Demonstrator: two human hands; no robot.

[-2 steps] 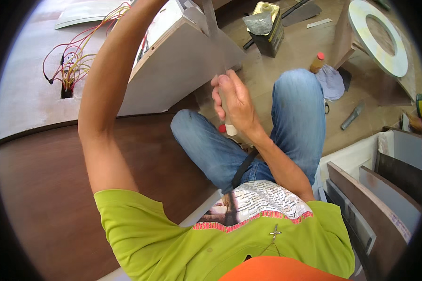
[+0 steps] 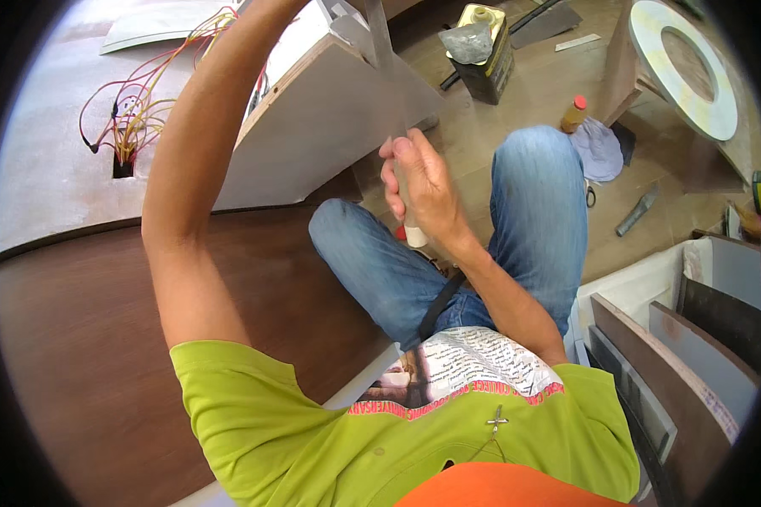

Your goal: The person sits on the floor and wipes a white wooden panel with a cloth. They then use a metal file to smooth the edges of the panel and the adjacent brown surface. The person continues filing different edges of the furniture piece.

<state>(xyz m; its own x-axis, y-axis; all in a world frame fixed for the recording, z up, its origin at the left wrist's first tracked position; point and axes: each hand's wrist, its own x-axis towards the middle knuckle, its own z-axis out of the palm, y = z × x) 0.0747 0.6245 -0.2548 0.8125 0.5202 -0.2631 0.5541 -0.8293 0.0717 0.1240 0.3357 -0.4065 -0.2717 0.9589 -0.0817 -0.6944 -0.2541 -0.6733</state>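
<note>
My right hand (image 2: 429,182) is closed round the pale handle of a long, flat, grey tool (image 2: 380,38). Its white butt end shows below my fist, above my lap. The tool's blade runs up past a grey-white box panel (image 2: 309,135) with a bare wood edge and leaves the top of the view, so its kind cannot be made out. Up over the same box reaches my left arm (image 2: 186,160); the left hand lies beyond the upper edge, hidden from view.
Red and yellow wires (image 2: 127,135) come out of a cutout in the grey panel at left. A dark tin (image 2: 486,76) and a red-capped bottle (image 2: 574,115) stand ahead. Nearby are a cloth (image 2: 599,150), a white ring (image 2: 723,110) and, at right, leaning boards (image 2: 664,363).
</note>
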